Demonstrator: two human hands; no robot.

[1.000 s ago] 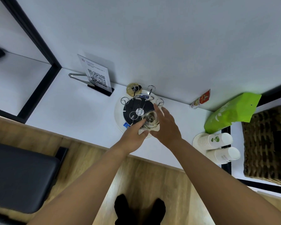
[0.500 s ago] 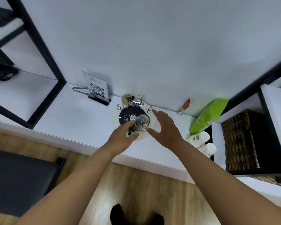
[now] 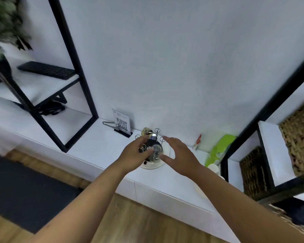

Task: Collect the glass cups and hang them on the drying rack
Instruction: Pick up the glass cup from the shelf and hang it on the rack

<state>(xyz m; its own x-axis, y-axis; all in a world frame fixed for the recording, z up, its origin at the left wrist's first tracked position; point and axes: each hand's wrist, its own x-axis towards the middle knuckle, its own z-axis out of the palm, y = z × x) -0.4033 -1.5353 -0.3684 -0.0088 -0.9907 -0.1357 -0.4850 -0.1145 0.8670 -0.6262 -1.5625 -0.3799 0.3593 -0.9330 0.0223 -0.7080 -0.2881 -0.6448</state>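
Note:
A clear glass cup sits upside down on the drying rack, a round white tray with thin wire prongs, at the back of the white counter. My left hand is on the cup's left side, thumb and fingers touching it. My right hand hovers just right of the cup with fingers spread, apart from the glass. A second item with a gold rim stands behind the rack by the wall.
A QR-code sign and metal tongs stand left of the rack. A green bag, a red packet and paper cups lie right. Black shelf frames rise on both sides; wicker baskets fill the right shelves.
The view has pulled back and tilted up. My right hand has come off the cup and opened beside it; the cup now rests inverted on the rack under my left hand.

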